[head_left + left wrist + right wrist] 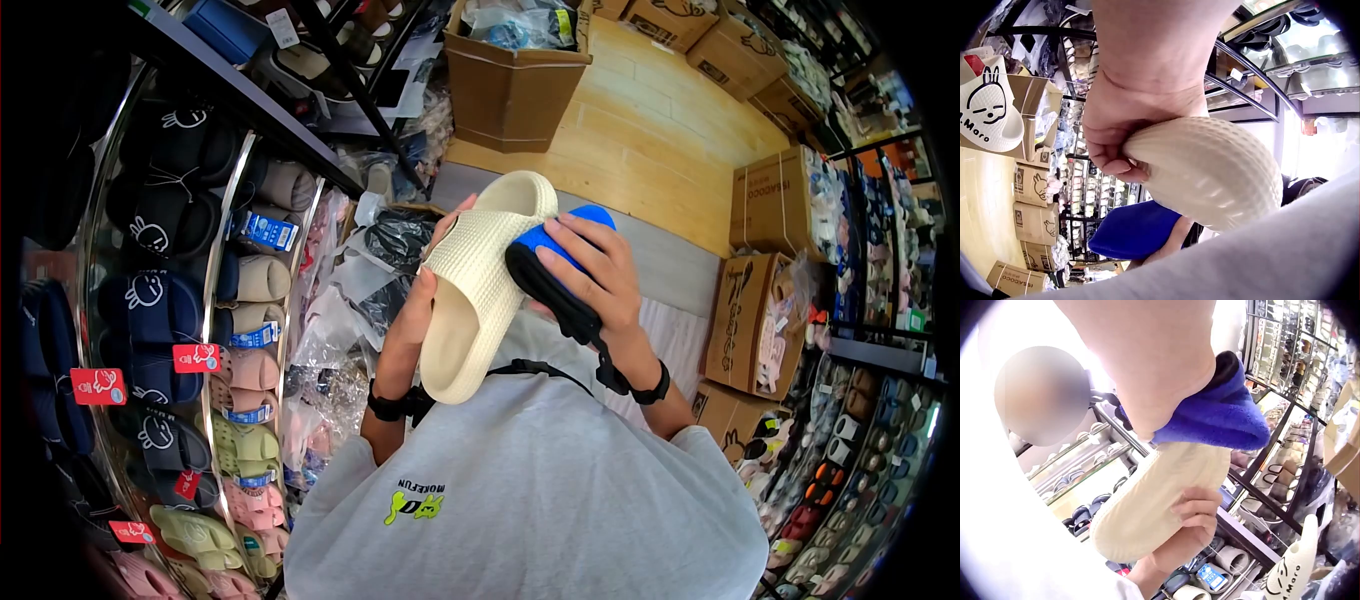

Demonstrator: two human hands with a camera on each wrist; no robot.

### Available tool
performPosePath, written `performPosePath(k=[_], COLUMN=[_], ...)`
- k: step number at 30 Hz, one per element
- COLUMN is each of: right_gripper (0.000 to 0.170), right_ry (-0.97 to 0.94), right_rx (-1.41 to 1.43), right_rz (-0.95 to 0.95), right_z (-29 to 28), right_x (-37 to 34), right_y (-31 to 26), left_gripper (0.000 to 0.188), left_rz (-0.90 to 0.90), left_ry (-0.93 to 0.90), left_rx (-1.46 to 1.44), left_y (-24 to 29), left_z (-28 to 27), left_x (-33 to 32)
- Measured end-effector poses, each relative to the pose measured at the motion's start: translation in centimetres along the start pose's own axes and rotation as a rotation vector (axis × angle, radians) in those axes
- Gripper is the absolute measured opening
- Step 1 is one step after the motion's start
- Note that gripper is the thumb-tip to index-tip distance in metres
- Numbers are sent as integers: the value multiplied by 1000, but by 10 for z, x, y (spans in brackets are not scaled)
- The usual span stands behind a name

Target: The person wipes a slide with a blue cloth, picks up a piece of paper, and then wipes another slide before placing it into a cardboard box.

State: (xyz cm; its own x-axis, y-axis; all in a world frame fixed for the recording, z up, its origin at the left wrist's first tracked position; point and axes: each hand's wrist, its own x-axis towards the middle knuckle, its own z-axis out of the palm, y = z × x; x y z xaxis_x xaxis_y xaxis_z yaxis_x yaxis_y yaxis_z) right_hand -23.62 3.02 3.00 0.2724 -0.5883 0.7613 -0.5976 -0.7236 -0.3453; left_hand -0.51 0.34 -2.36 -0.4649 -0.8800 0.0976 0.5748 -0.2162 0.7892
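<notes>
My left hand [412,315] grips a cream slide sandal [475,250] with a knitted-look textured strap, tilted in front of my chest. In the right wrist view, fingers of that hand [1194,525] lie across the smooth sole [1141,506]. My right hand [600,280] holds a plush blue cloth pad [590,222] with a black part [540,285] and a dangling black strap, fingers bent over it. The pad is right at the sandal's edge near the strap. In the left wrist view, the blue pad [1135,231] shows beyond the sandal [1210,169].
Racks of slippers [150,290] with red and blue tags stand at left. Crumpled clear plastic [325,335] lies beside them. An open carton [515,90] stands ahead, with more cartons [745,310] and shoe shelves at right. A white rabbit-face item [988,103] appears in the left wrist view.
</notes>
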Motion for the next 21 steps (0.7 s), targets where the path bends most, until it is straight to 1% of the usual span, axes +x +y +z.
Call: performPosePath(k=[1,3,5,6,7,9,10,13,15,17,21], right_gripper=[56,54,55,55,55,56,58,57,55,55,55], right_ry=[16,-35,-96,-99,-98,-16,-8,7,-45,-56,-15], right_rx=[-18,-9,-8,2,0,28,-5,-5,0,14,25], right_rz=[3,-15,-75,-68,-69,-9,5,15,-5,-21,15], right_z=[1,0,-1,-2,-1,1,1,0,-3,-2,-2], right_x=[0,1,-2,-3,-2,0,-3,-2,-3,-5,-3], right_y=[-2,-12,-12,-11,-9,-3,0,-6,-12,-10,-5], left_gripper=[114,112,112,112,112,109,109,109,108,108,108], left_rz=[2,9,14,20,20,17,18,4,-20,-8,3], left_ry=[1,-19,-23,-26,-27,-15,-15,-41,-19,-16,-25], left_rx=[1,68,70,72,73,19,19,81,59,86,88], left_y=[0,-2,-6,-6,-5,-3,-4,-7,-7,-8,-7], left_z=[-1,-3,-10,-11,-10,-9,-9,-12,-12,-15,-13], left_x=[0,0,0,1,1,-1,-1,-3,-4,-4,-4])
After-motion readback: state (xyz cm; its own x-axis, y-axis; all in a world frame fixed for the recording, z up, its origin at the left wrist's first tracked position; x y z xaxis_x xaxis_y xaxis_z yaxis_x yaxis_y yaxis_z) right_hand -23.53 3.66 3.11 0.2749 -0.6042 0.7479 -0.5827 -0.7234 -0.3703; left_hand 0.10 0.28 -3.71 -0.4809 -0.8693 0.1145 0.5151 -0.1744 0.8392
